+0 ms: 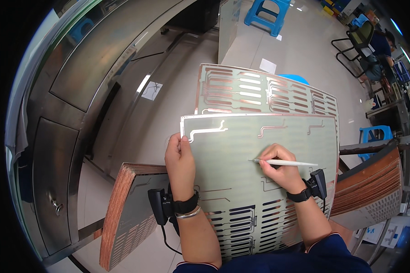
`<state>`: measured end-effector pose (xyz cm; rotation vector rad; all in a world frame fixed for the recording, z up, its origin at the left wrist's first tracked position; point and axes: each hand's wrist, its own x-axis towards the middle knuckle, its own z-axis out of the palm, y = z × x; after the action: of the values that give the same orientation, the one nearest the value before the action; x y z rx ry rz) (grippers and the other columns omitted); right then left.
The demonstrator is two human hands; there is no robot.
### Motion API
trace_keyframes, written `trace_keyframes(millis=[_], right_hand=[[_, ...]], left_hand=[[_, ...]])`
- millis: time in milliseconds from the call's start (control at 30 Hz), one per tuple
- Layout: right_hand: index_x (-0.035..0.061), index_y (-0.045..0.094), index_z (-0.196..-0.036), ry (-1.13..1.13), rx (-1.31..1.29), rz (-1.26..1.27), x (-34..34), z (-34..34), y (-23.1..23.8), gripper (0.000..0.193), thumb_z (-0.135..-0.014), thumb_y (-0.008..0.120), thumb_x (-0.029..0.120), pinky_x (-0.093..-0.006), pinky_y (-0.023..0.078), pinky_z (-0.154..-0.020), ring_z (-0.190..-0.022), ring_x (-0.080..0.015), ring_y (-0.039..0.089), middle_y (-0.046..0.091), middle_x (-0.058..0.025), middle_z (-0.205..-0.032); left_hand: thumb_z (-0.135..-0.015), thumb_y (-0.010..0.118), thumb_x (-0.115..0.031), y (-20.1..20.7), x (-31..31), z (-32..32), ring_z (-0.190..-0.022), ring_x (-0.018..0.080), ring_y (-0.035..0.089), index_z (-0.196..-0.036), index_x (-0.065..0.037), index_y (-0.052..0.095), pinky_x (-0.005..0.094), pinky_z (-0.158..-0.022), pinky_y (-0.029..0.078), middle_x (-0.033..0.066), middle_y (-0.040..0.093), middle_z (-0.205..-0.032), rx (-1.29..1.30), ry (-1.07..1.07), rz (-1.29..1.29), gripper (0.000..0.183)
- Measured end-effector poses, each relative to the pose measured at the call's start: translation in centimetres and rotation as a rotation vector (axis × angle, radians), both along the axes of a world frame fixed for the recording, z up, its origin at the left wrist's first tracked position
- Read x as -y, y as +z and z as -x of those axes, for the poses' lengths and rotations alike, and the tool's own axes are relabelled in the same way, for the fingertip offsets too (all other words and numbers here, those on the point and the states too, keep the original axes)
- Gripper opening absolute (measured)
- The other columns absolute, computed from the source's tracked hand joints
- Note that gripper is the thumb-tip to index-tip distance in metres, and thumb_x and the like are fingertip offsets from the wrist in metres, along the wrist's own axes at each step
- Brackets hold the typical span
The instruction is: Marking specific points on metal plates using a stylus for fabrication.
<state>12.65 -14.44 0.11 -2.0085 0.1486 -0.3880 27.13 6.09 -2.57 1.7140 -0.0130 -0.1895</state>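
A large pale green circuit board panel [232,150] with copper traces lies tilted in front of me. My left hand [180,159] grips its left edge near the upper corner, thumb on the face and fingers behind. In my right hand [282,170] is a slim white pen-shaped tool [292,163], pinched between thumb and fingers. Its thin, dark tip points left and is at the panel's plain middle; whether it touches the surface I cannot tell. Behind the upper edge, a second copper-patterned panel [234,88] sticks out. Both wrists wear black straps with small boxes.
Thick stacks of panels stand on the left [118,214] and on the right [369,193]. A metal cabinet [54,177] runs along the left. Blue stools stand at the far side [267,17] and at the right [374,135]. Another person [381,50] sits at the far right.
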Motion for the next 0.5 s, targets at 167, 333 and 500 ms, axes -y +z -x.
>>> trace_keyframes(millis=[167, 333, 500], right_hand=[[0.0031, 0.059, -0.079, -0.065, -0.038, -0.014, -0.22, 0.02, -0.22, 0.013, -0.082, 0.071, 0.001, -0.0261, 0.047, -0.065, -0.071, -0.0137, 0.059, 0.066, -0.0059, -0.081], [0.0031, 0.060, -0.082, 0.005, -0.012, -0.007, 0.10, 0.13, -0.29, 0.012, -0.082, 0.071, 0.002, -0.0258, 0.047, -0.065, -0.071, -0.0129, 0.059, 0.067, -0.0058, -0.082], [0.0030, 0.060, -0.083, -0.020, -0.049, -0.062, -0.24, 0.20, -0.32, 0.012, -0.083, 0.072, 0.004, -0.0246, 0.046, -0.064, -0.071, -0.0101, 0.058, 0.068, -0.0045, -0.083]], left_hand=[[-0.100, 0.049, -0.013, 0.33, 0.05, 0.00, -0.068, 0.0085, 0.048, -0.104, 0.004, 0.060, 0.0258, -0.063, 0.041, 0.0022, 0.057, -0.077, 0.014, 0.003, -0.025, 0.021], [-0.100, 0.049, -0.014, 0.71, -0.02, 0.08, -0.069, 0.0086, 0.049, -0.104, 0.004, 0.060, 0.0258, -0.064, 0.041, 0.0033, 0.059, -0.079, -0.011, -0.005, -0.043, 0.021], [-0.100, 0.049, -0.014, 0.40, -0.06, 0.07, -0.071, 0.0094, 0.051, -0.105, 0.005, 0.060, 0.0260, -0.067, 0.042, 0.0042, 0.060, -0.081, 0.009, -0.001, -0.005, 0.022]])
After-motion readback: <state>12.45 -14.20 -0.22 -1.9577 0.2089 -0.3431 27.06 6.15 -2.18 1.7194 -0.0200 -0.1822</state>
